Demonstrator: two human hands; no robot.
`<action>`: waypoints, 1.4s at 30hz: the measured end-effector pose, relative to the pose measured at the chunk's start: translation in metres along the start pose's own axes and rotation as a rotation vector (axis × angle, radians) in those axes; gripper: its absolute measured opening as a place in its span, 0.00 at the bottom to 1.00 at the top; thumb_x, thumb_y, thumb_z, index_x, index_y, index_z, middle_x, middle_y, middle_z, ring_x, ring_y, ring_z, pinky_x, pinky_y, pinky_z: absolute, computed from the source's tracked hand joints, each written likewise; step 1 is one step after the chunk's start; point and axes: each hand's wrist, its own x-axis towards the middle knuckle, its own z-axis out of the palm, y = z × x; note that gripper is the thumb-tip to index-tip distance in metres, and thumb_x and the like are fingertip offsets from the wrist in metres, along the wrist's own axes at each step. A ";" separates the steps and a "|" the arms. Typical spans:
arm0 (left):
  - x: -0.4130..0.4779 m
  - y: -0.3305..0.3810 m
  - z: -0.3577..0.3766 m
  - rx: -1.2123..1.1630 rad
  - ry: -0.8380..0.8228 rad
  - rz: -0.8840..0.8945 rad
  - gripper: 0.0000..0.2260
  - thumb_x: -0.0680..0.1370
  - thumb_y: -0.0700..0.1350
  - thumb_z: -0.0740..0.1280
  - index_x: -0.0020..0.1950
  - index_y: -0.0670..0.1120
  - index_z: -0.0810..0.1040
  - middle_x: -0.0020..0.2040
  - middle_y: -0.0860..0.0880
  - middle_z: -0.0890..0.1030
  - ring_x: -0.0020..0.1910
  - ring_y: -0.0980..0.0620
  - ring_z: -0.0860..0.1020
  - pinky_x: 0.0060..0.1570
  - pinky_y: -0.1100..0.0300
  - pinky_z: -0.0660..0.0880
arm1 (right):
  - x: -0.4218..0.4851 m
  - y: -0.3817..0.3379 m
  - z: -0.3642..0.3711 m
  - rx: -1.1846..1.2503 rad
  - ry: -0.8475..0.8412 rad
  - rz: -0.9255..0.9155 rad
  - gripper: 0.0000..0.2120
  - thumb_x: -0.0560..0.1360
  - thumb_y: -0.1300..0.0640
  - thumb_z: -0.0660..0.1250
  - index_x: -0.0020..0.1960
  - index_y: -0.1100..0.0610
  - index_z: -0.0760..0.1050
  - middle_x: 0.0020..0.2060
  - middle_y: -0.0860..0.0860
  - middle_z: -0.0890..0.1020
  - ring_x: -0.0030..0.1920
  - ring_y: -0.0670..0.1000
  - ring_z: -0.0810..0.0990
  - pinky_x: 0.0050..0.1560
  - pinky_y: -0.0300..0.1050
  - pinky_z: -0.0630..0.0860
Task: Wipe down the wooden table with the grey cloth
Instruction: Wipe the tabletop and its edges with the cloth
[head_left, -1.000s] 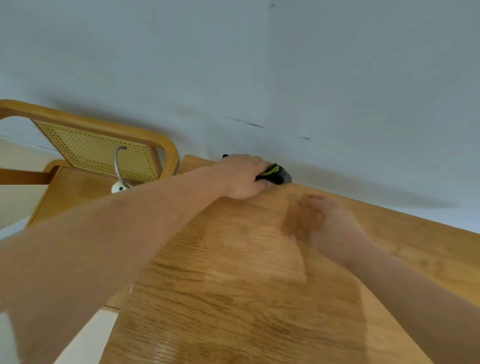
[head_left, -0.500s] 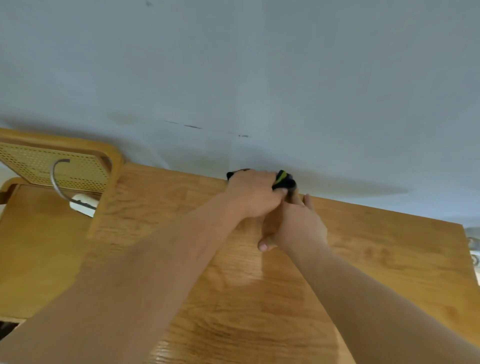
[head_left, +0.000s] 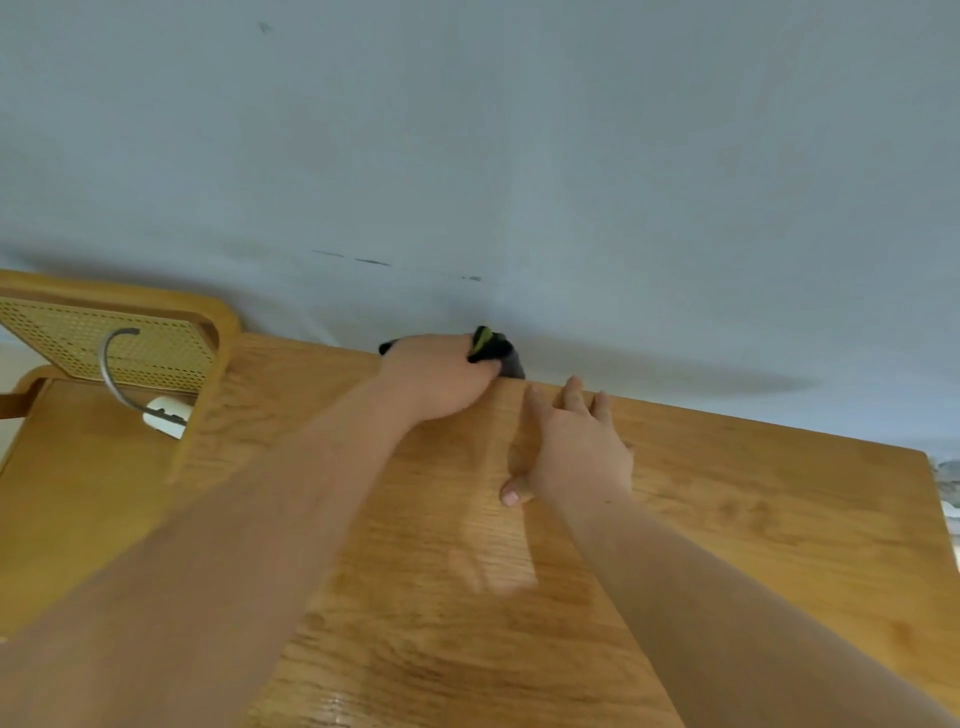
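Fingers of the left hand (head_left: 436, 376) were clenched around a dark cloth (head_left: 501, 353) with a yellow-green stripe, at the worktop's (head_left: 753, 519) far edge against the wall. Just beside it, the right hand (head_left: 576, 452) lay flat, fingers (head_left: 571, 395) extended, holding nothing.

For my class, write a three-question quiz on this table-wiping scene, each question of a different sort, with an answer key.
1. True or false: the left hand grips the dark cloth at the far edge of the wooden table, by the wall.
2. The right hand is: A) lying open on the tabletop, B) holding the cloth, C) out of view.
3. Fill in: left of the table stands a ____ with a woven cane back.

Key: 1 true; 2 A; 3 chair.
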 end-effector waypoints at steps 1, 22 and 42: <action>-0.002 0.016 0.009 -0.062 0.000 0.059 0.19 0.83 0.60 0.56 0.57 0.49 0.80 0.50 0.48 0.84 0.49 0.47 0.81 0.53 0.48 0.78 | 0.001 0.000 0.001 -0.005 -0.001 0.005 0.63 0.64 0.43 0.84 0.84 0.42 0.45 0.84 0.51 0.41 0.83 0.62 0.40 0.72 0.75 0.64; -0.009 0.021 0.035 -0.009 0.183 0.375 0.14 0.84 0.60 0.57 0.47 0.52 0.73 0.45 0.54 0.79 0.49 0.50 0.79 0.53 0.51 0.72 | -0.010 0.004 0.015 0.156 0.136 0.069 0.55 0.58 0.41 0.85 0.78 0.41 0.61 0.84 0.46 0.45 0.84 0.55 0.48 0.74 0.69 0.66; 0.038 0.200 0.085 0.041 -0.086 0.271 0.18 0.84 0.63 0.55 0.63 0.53 0.76 0.54 0.54 0.79 0.54 0.48 0.78 0.50 0.54 0.72 | -0.067 0.313 -0.015 0.071 0.049 0.259 0.61 0.61 0.37 0.83 0.81 0.33 0.45 0.84 0.52 0.47 0.83 0.61 0.48 0.68 0.64 0.75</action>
